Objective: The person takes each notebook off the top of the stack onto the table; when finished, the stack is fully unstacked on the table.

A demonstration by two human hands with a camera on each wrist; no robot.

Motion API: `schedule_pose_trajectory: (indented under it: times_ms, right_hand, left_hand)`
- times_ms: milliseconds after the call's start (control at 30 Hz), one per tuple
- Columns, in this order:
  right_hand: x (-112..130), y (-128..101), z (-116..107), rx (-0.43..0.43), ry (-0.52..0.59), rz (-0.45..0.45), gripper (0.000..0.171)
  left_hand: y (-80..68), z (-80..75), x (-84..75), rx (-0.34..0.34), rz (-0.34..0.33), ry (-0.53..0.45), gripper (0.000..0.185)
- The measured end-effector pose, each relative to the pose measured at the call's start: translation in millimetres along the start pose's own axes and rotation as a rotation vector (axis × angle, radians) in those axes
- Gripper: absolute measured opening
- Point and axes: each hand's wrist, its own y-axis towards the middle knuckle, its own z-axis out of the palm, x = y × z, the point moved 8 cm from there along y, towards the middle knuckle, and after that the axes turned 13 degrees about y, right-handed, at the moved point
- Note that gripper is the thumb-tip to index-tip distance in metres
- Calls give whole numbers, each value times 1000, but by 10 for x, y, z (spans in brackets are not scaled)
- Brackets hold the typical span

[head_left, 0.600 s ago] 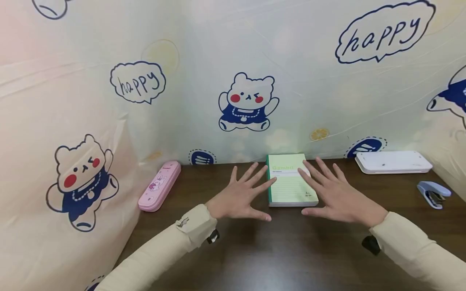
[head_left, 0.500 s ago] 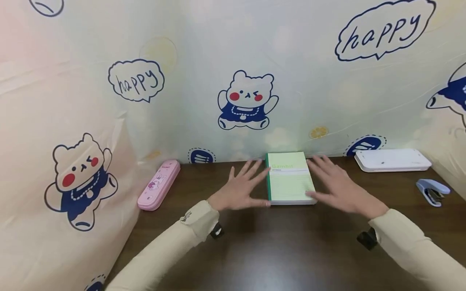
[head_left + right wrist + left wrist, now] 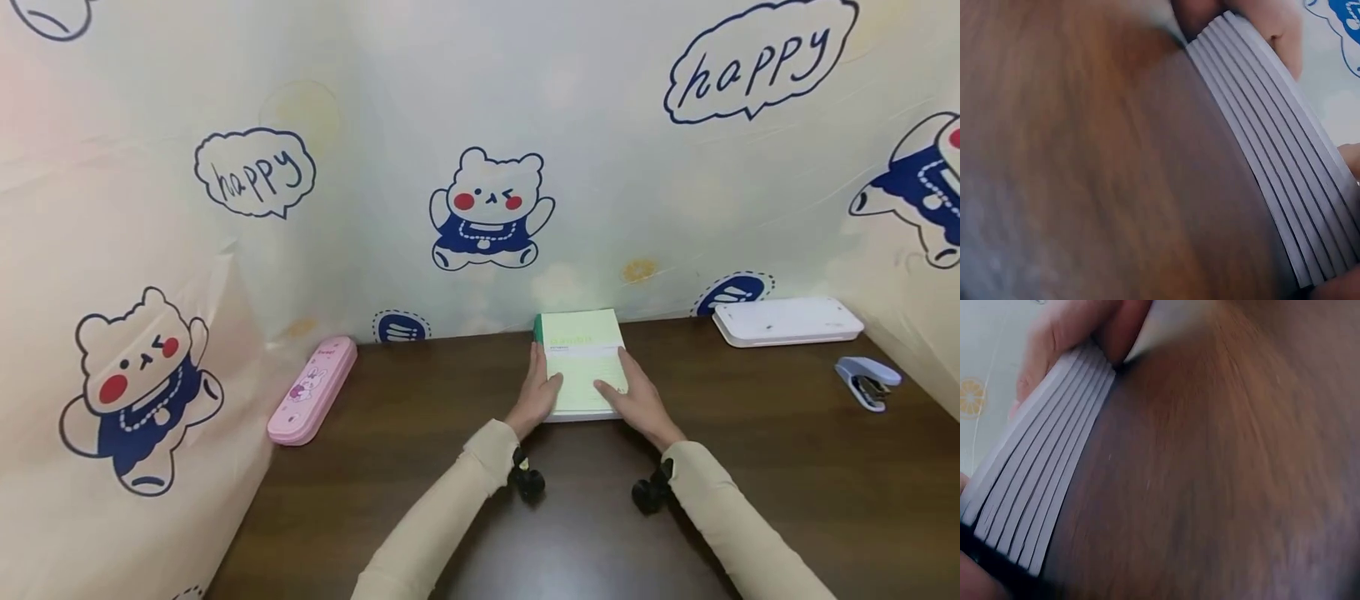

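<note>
A stack of several pale green notebooks (image 3: 581, 371) with a dark green spine lies at the back of the brown table. My left hand (image 3: 534, 393) grips its left side, thumb over the cover's edge. Opposite it, my right hand (image 3: 639, 398) holds the right side, its thumb also on the top cover. Both wrist views look at the front edge of the pile, where the white page blocks (image 3: 1041, 450) lie one on another. The page edges (image 3: 1279, 144) look even in the right wrist view. The fingers below the thumbs are partly hidden in the head view.
A pink pencil case (image 3: 313, 392) lies at the left by the curtain. At the back right is a white flat case (image 3: 787, 322), with a light blue stapler (image 3: 867, 383) in front of it. A printed curtain (image 3: 390, 208) hangs along the table's back.
Both hands were spread wide above and beside the notebooks. They have come inward and now grip the stack from its two sides. The head view has shifted slightly right.
</note>
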Motion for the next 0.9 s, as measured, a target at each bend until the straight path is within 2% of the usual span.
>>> schedule_pose_trajectory:
  times_ms: [67,200,300,433,533,600,700,767,900]
  right_hand:
    - [40,18,-23,9,-12,-11,79]
    - [58,40,-143,17,-54,4,70]
    - [41,47,-292,-22,-58,31,60]
    - [23,49,-485,-67,73,100,42]
    - [42,82,-580,-24,166,146,35]
    - [68,100,-617,37,230,171,37]
    - [156,94,-752,84,240,173,45]
    - [226,72,-916,72,232,169,50]
    - [368,9,-1361,-41,145,160,52]
  left_hand:
    - [2,-23,-14,-13,15,-5,63]
    - [-5,-30,-20,19,38,-6,58]
    - [-5,-39,-15,11,58,34,55]
    - [-12,-65,-2,-10,89,104,53]
    - [-16,-102,16,-19,97,114,53]
    - [-21,-137,29,-22,94,110,54]
    - [-28,-185,38,-17,85,100,54]
    - [-31,-215,30,-13,89,99,54]
    - [-19,-284,13,-24,102,99,54]
